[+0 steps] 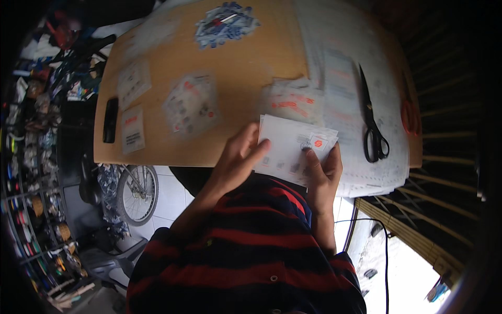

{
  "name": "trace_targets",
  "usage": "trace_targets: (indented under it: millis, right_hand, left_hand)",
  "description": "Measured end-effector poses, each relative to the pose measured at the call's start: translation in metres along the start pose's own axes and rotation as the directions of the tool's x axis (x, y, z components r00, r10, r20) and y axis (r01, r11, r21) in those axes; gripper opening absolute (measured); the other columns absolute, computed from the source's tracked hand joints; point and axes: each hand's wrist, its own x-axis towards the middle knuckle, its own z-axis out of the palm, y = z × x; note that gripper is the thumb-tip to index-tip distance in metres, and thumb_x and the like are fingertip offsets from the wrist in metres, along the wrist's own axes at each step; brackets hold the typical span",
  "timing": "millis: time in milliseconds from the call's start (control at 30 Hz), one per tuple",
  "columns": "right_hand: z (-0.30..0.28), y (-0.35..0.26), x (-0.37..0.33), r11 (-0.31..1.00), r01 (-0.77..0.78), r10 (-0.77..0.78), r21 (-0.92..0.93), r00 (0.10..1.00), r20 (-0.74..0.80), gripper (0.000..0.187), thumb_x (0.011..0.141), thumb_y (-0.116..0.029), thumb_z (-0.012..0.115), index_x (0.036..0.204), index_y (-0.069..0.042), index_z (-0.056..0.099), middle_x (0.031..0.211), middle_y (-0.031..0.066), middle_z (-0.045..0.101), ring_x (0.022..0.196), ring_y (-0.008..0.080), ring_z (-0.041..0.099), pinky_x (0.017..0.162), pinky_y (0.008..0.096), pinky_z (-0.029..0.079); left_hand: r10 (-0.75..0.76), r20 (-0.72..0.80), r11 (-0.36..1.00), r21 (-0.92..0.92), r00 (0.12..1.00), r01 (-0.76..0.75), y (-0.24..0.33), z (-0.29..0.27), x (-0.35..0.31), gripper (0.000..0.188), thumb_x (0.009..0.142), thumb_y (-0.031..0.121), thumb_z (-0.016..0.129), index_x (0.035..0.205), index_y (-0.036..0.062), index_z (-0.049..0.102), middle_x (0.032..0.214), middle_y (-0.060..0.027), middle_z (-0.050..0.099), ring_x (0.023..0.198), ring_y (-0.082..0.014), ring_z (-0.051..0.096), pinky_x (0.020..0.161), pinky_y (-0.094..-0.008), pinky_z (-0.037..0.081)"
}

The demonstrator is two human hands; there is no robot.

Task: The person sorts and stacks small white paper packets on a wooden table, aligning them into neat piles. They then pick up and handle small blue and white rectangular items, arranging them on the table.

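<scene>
Between my two hands, just over the table's near edge, is a small stack of white printed paper sheets (285, 141) with an orange-red logo in one corner. My left hand (241, 159) grips its left edge, thumb on top. On the right edge, my right hand (323, 175) pinches the stack, its thumb lying near the logo. The sheets are slightly fanned at the upper right corner. Just beyond them lies a pile of similar sheets (290, 99) with red print. Large printed white sheets (340, 99) spread under and beside that pile.
Black scissors (370, 128) rest on the large sheets; red-handled scissors (410, 118) lie at the right edge. Leftward on the wooden table (251, 63) are another sheet pile (192, 104), a black phone-like object (110, 120) and a blue-white heap (226, 26). A bicycle wheel (137, 194) stands below left.
</scene>
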Motion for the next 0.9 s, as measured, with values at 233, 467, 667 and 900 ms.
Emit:
trace_targets:
  millis: [233, 467, 667, 900]
  right_hand:
    - [0.055, 0.013, 0.018, 0.998, 0.057, -0.045, -0.015, 0.907, 0.418, 0.049, 0.088, -0.001, 0.062, 0.13, -0.002, 0.037, 0.121, 0.0135, 0.049, 0.095, 0.0197, 0.059, 0.081, 0.0304, 0.05]
    - [0.087, 0.019, 0.019, 0.996, -0.029, 0.07, -0.082, 0.826, 0.559, 0.029, 0.091, -0.003, 0.058, 0.119, -0.001, 0.048, 0.11, 0.0097, 0.055, 0.09, 0.0164, 0.061, 0.075, 0.0288, 0.051]
    - [0.091, 0.031, 0.014, 0.938, 0.077, 0.125, -0.339, 0.835, 0.535, 0.019, 0.089, -0.003, 0.06, 0.107, -0.001, 0.056, 0.094, 0.0071, 0.062, 0.083, 0.0135, 0.063, 0.073, 0.0258, 0.049]
    - [0.084, 0.04, 0.006, 0.939, 0.051, 0.138, -0.339, 0.85, 0.509, 0.017, 0.089, -0.004, 0.06, 0.106, -0.002, 0.056, 0.088, 0.0063, 0.063, 0.08, 0.0128, 0.064, 0.07, 0.0262, 0.049]
  left_hand:
    - [0.115, -0.407, 0.993, 0.021, 0.906, -0.116, 0.011, -0.077, -0.026, 0.047, 0.09, 0.006, 0.062, 0.133, -0.001, 0.045, 0.117, -0.0078, 0.059, 0.106, -0.0119, 0.057, 0.088, -0.0281, 0.049]
    - [0.543, -0.665, 0.778, 0.628, 0.513, -0.008, 0.02, -0.344, 0.034, 0.036, 0.081, 0.012, 0.062, 0.115, -0.0003, 0.057, 0.098, -0.0126, 0.065, 0.086, -0.0234, 0.064, 0.079, -0.0356, 0.049]
    - [0.633, -0.704, 0.352, 0.631, 0.321, 0.691, 0.029, -0.305, 0.044, 0.056, 0.077, 0.029, 0.071, 0.123, 0.003, 0.053, 0.12, -0.0196, 0.055, 0.114, -0.0333, 0.052, 0.096, -0.0473, 0.037]
    - [0.341, 0.026, 0.283, 0.95, 0.94, -0.129, 0.001, -0.155, 0.008, 0.087, 0.067, 0.029, 0.08, 0.141, 0.0121, 0.038, 0.14, -0.015, 0.041, 0.129, -0.0333, 0.038, 0.108, -0.0452, 0.029]
